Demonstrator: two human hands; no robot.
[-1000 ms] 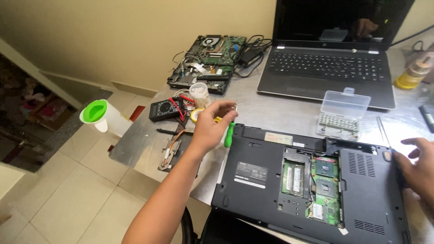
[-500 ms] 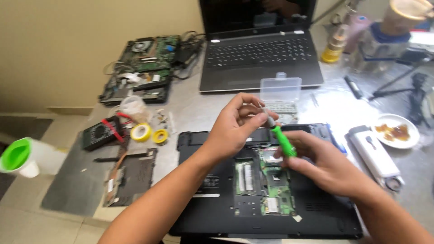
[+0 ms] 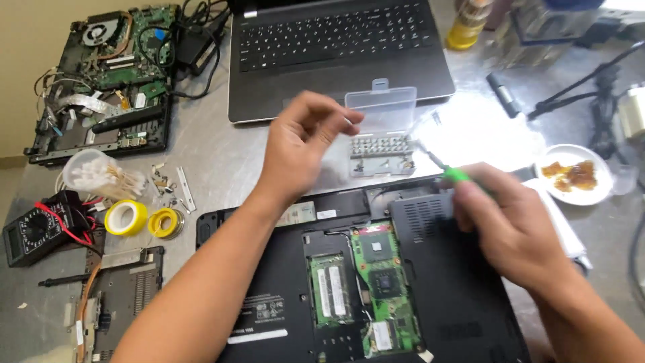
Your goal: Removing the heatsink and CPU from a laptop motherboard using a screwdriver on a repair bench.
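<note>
Since half a second ago, the left hand (image 3: 306, 144) has lifted off the green screwdriver (image 3: 449, 172) and now hangs over the counter (image 3: 215, 161), fingers pinched together, while the right hand (image 3: 507, 225) has carried the tool toward 2 o'clock. The right hand grips the screwdriver's handle, its thin shaft pointing to 11 o'clock at the clear bit case (image 3: 381, 138), which sits open just beyond the upturned laptop (image 3: 349, 289). Whether the left fingertips hold a screw or bit cannot be told; motion blur smears them. Any small part pinched there could drop into the laptop's exposed boards if the grip loosens, and the blade could scrape the green circuit board (image 3: 383, 282) should the right hand dip. The screwdriver's handle is mostly buried in the fist, its tip lost in glare off the counter. The laptop's near edge is cut off at 6 o'clock.
</note>
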